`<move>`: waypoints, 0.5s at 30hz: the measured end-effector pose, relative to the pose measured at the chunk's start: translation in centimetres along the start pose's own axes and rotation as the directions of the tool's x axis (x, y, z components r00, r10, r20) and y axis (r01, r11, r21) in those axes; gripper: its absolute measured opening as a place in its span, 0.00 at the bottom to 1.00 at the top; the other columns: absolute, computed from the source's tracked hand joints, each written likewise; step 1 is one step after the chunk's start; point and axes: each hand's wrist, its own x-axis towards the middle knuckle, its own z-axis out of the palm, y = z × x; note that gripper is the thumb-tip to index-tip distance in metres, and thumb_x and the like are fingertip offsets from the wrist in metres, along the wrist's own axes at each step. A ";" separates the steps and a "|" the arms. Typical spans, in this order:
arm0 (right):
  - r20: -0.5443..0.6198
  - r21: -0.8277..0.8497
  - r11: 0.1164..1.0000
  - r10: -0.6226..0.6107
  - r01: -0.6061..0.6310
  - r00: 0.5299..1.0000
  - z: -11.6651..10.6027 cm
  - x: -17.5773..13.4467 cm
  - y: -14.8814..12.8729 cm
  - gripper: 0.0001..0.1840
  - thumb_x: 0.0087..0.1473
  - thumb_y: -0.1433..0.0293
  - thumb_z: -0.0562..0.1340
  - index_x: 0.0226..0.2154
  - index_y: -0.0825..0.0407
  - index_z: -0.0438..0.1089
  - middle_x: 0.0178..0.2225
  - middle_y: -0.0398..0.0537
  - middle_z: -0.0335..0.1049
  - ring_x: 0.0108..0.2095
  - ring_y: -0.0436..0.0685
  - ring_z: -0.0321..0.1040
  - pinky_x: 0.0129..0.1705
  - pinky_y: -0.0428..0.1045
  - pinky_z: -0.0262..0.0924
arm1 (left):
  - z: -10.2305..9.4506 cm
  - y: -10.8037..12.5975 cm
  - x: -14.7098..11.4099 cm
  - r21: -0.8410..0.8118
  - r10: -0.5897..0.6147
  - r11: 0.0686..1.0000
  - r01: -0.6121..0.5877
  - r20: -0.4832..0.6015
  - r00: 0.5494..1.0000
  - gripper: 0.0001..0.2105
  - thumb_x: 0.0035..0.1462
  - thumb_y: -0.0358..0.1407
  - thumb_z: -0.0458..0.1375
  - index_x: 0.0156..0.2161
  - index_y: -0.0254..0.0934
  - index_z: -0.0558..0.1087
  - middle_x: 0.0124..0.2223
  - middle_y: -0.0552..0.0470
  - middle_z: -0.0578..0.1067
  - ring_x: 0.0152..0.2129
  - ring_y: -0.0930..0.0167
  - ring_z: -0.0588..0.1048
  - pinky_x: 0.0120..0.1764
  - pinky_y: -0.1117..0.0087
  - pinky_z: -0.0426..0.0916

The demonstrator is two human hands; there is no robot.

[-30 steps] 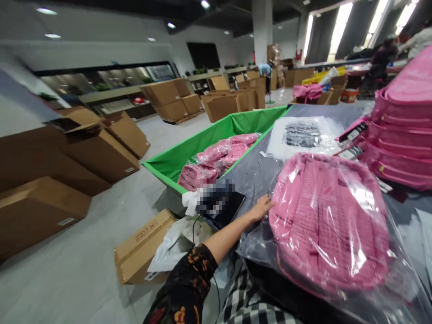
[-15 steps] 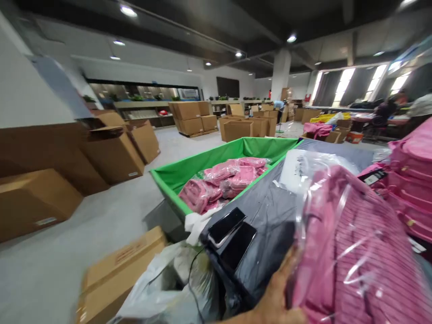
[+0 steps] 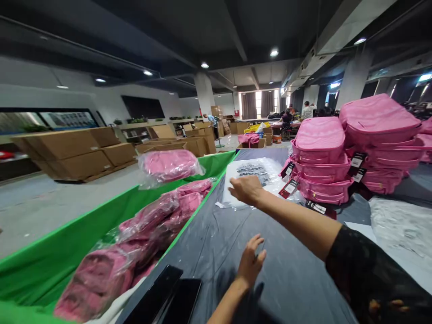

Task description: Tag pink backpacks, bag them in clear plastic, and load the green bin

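Note:
A pink backpack in clear plastic (image 3: pixel 172 164) hangs in mid-air above the far part of a green-walled bin (image 3: pixel 91 211), apart from both hands. Over the grey-covered table (image 3: pixel 219 243), my left hand (image 3: pixel 251 261) is open, fingers spread and nothing in them. My right hand (image 3: pixel 248 190) has its fingers curled in, with nothing seen in them. It is in front of a stack of clear plastic bags with dark print (image 3: pixel 258 168); whether it touches them I cannot tell. More wrapped pink backpacks (image 3: pixel 101 274) lie in the bin.
Stacked pink backpacks with tags (image 3: pixel 320 157) stand on the table's right side, near loose clear plastic (image 3: pixel 405 225). Two dark phones (image 3: pixel 182 301) lie at the near left edge. Cardboard boxes (image 3: pixel 81 153) stand beyond the bin. Several people are farther back.
The wrapped backpack that was by my left hand on the right is now airborne over the bin. Both hands are off it, and my right hand has come into view. The view has turned right.

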 end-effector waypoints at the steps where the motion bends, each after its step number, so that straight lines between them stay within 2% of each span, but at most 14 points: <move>1: 0.033 -0.026 0.999 0.039 -0.039 0.999 0.9 -0.5 2.8 0.18 0.66 0.62 0.55 0.51 0.53 0.73 0.47 0.63 0.77 0.51 0.68 0.73 0.49 0.57 0.64 | 1.4 -0.6 0.4 0.091 0.034 0.995 -0.039 0.058 0.998 0.20 0.65 0.40 0.53 0.60 0.37 0.71 0.68 0.38 0.66 0.66 0.57 0.64 0.67 0.48 0.59; 3: 0.095 -0.076 0.985 0.162 -0.155 0.982 2.7 -2.0 9.6 0.11 0.59 0.71 0.61 0.42 0.58 0.76 0.42 0.67 0.78 0.47 0.71 0.75 0.45 0.57 0.65 | 3.0 -1.6 1.0 0.264 0.070 0.958 -0.117 0.180 0.981 0.23 0.66 0.39 0.53 0.64 0.39 0.68 0.70 0.40 0.63 0.68 0.57 0.59 0.67 0.46 0.58; 5: 0.112 -0.106 0.954 0.291 -0.279 0.950 4.0 -3.9 17.0 0.07 0.54 0.76 0.62 0.35 0.58 0.77 0.39 0.68 0.78 0.45 0.71 0.76 0.43 0.56 0.65 | 3.7 -2.6 1.1 0.397 0.101 0.892 -0.216 0.290 0.952 0.28 0.65 0.41 0.56 0.69 0.43 0.62 0.72 0.42 0.58 0.70 0.55 0.54 0.68 0.43 0.55; 7: 0.081 -0.105 0.916 0.397 -0.388 0.914 4.6 -5.3 24.0 0.08 0.53 0.77 0.62 0.35 0.56 0.77 0.41 0.64 0.78 0.44 0.68 0.76 0.42 0.54 0.65 | 4.2 -3.7 0.9 0.475 0.141 0.825 -0.307 0.354 0.925 0.35 0.62 0.45 0.60 0.71 0.46 0.56 0.73 0.43 0.53 0.70 0.52 0.52 0.67 0.41 0.55; 9: 0.009 -0.087 0.860 0.505 -0.502 0.863 4.7 -5.8 29.9 0.10 0.55 0.75 0.62 0.41 0.56 0.76 0.44 0.65 0.77 0.45 0.68 0.75 0.42 0.55 0.65 | 4.6 -5.0 0.4 0.521 0.206 0.763 -0.383 0.366 0.908 0.41 0.60 0.49 0.62 0.73 0.47 0.50 0.74 0.42 0.51 0.70 0.50 0.54 0.66 0.42 0.58; 12: -0.133 -0.005 0.800 0.595 -0.600 0.793 4.6 -4.4 36.8 0.20 0.60 0.70 0.59 0.53 0.61 0.69 0.55 0.75 0.68 0.54 0.72 0.69 0.49 0.60 0.63 | 4.9 -6.7 -0.1 0.601 0.328 0.643 -0.475 0.345 0.879 0.42 0.62 0.55 0.58 0.74 0.48 0.46 0.72 0.42 0.57 0.67 0.53 0.61 0.62 0.49 0.66; 14: -0.219 0.058 0.776 0.623 -0.628 0.750 5.2 -2.6 40.4 0.21 0.60 0.67 0.59 0.53 0.62 0.66 0.59 0.77 0.62 0.59 0.74 0.62 0.54 0.63 0.59 | 4.8 -7.3 -0.3 0.668 0.387 0.553 -0.498 0.323 0.864 0.40 0.64 0.56 0.55 0.74 0.47 0.47 0.70 0.43 0.62 0.66 0.56 0.64 0.61 0.55 0.68; 15: -0.245 0.126 0.785 0.617 -0.606 0.748 5.8 -1.6 42.0 0.18 0.59 0.66 0.60 0.50 0.59 0.67 0.58 0.76 0.62 0.60 0.74 0.61 0.54 0.65 0.58 | 4.8 -7.5 -0.4 0.695 0.407 0.518 -0.499 0.312 0.858 0.38 0.65 0.56 0.54 0.74 0.47 0.48 0.69 0.43 0.64 0.65 0.57 0.65 0.61 0.57 0.69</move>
